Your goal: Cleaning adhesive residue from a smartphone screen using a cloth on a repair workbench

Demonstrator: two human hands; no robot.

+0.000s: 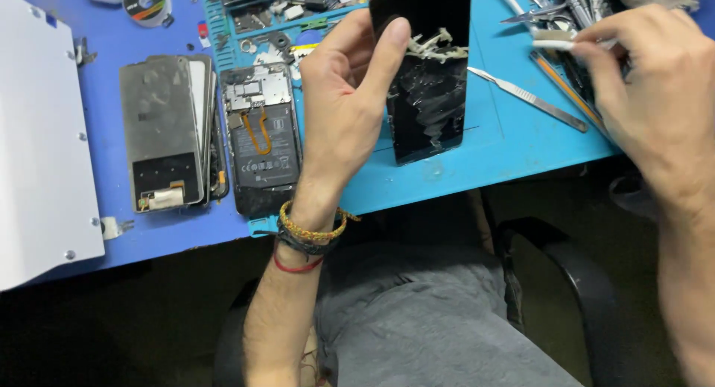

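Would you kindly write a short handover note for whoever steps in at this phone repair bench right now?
Left hand: holds the black phone panel upright over the teal mat, thumb on its edge.
Right hand: fingers pinch a thin white tool above the tool pile, apart from the panel.
Opened phone and a stack of panels lie left of the hand; a scalpel lies on the mat.
Done: pale glue is bunched near the panel's top.
Left: smeared residue lower down.

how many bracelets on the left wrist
3, all stacked on the left wrist below the left hand: a yellow braided bracelet nearest the hand, a dark cord bracelet under it, then a thin red cord bracelet. More strands may be hidden behind.
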